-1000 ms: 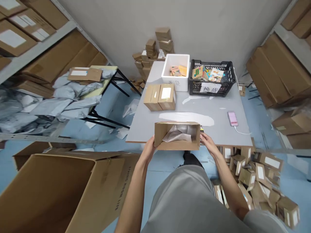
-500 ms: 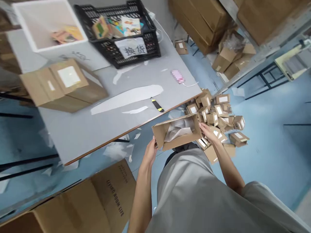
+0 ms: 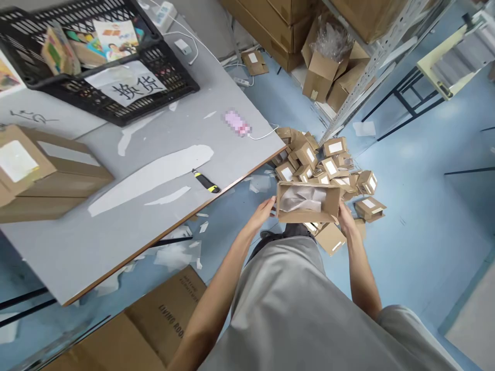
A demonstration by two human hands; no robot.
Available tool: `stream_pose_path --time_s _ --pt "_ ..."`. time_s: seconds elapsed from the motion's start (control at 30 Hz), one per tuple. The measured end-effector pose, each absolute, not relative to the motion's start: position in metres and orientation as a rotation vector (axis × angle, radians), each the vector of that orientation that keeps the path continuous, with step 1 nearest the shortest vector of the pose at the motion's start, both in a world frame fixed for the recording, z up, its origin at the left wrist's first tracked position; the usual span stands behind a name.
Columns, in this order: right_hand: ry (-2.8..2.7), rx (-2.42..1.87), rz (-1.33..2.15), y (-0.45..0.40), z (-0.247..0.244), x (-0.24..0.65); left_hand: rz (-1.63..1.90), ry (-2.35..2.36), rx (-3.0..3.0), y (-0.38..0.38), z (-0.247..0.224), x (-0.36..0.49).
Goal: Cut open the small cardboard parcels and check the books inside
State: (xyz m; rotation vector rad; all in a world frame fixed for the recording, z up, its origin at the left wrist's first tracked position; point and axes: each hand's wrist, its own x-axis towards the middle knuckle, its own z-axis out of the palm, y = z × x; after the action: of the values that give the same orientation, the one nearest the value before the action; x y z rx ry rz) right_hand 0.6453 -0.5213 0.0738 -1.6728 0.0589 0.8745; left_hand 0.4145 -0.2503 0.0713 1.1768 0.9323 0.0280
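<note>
Between my two hands is an open cardboard box (image 3: 328,202), its open side facing up toward me. Crumpled whitish packing paper (image 3: 302,199) lies inside it. My left hand (image 3: 266,210) grips the box's left end, and my right hand (image 3: 345,216) grips the right end, with some fingers hidden behind the cardboard. Just beyond and below the box, several small labelled cardboard boxes (image 3: 330,167) lie heaped on the blue floor. On the table to the left, a black and yellow utility knife (image 3: 206,181) rests close to the edge.
The grey table (image 3: 127,234) carries a black plastic crate (image 3: 116,93) of books, a closed carton (image 3: 50,175) and a pink pixelated item (image 3: 236,122) on a white cord. A metal shelf post (image 3: 363,77) stands at right. A large carton (image 3: 154,319) sits at lower left.
My view has swung to the right, so the table and crate sit further left. Both hands still hold the box, which has turned more level and moved toward the floor pile.
</note>
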Motion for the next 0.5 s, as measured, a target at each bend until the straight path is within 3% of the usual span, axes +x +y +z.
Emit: stream_pose_path --time_s 0.27,0.4,0.5 --pt "0.202 -1.463 0.648 -0.543 0.064 0.751 -0.185 0.73 1.385 -0.243 0.072 0.585" --pt "0.385 -1.556 0.308 -0.548 0.049 0.79 -0.198 0.756 1.437 -0.247 0.07 0.613" --pt "0.495 -1.635 0.247 -0.543 0.037 0.8 -0.148 0.789 1.425 -0.251 0.064 0.6"
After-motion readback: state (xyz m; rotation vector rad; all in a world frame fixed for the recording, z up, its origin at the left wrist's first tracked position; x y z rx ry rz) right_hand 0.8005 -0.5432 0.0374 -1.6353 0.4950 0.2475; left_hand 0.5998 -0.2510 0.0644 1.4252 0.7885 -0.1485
